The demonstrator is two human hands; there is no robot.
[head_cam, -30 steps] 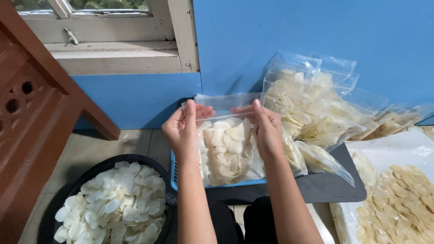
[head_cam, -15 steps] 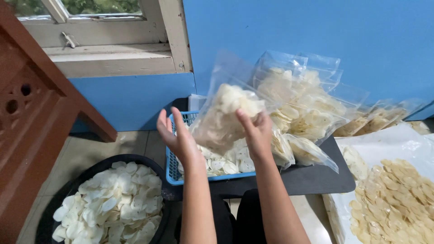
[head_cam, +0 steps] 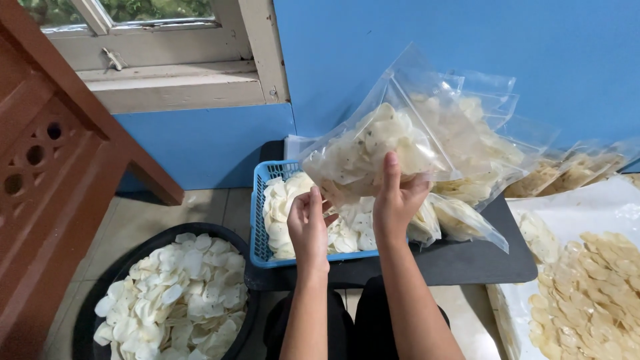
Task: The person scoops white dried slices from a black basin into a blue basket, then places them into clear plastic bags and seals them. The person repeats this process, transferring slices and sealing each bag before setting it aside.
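Two hands at a clear bag of white chips, lifted above the blue basket.
Our right hand (head_cam: pixel 399 200) closes on the bag (head_cam: pixel 370 150) from below; our left hand (head_cam: pixel 308 223) hangs open, fingers loose, touching nothing we can make out. Half a second ago the bag sat lower over the basket (head_cam: pixel 257 220) (its far rim is hidden). A black tub (head_cam: pixel 247 293) of chips lies nearby.

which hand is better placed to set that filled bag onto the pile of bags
Right. The right hand already grips the filled clear bag from below, on the side nearest the pile of filled bags. The left hand is open over the blue basket.
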